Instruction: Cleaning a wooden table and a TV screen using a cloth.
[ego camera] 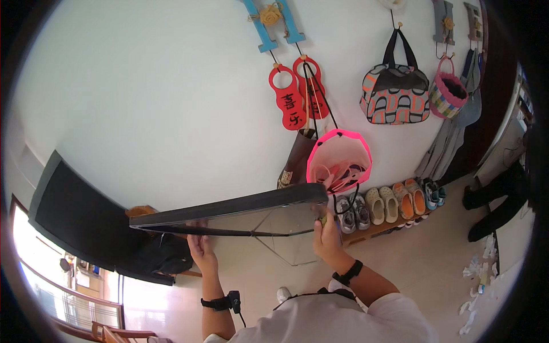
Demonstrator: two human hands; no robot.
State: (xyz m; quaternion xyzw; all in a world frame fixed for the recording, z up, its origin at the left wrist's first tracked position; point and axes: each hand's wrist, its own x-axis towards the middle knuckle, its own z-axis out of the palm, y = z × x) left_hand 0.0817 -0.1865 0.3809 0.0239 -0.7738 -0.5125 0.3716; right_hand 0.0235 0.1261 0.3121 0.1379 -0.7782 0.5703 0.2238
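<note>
In front of me a flat panel with a thick black rim (231,205) is tilted nearly edge-on; its inner face looks like glass. Thin metal rods (274,251) show below and through it; I cannot tell how they join. My left hand (203,256) grips the lower edge near the left end, fingers pointing up. At the right end, my right hand (329,240) holds the rim's corner. Something small and greenish shows beside the right thumb, too small to name. Black straps circle both wrists, the left one carrying a small device.
A pink-rimmed bag (339,159) hangs from the wall just above the panel's right end. Several pairs of shoes (381,205) stand on a low wooden rack. A large black screen-like panel (85,210) stands left. A person's dark-clad legs (499,203) and paper scraps (474,278) are at right.
</note>
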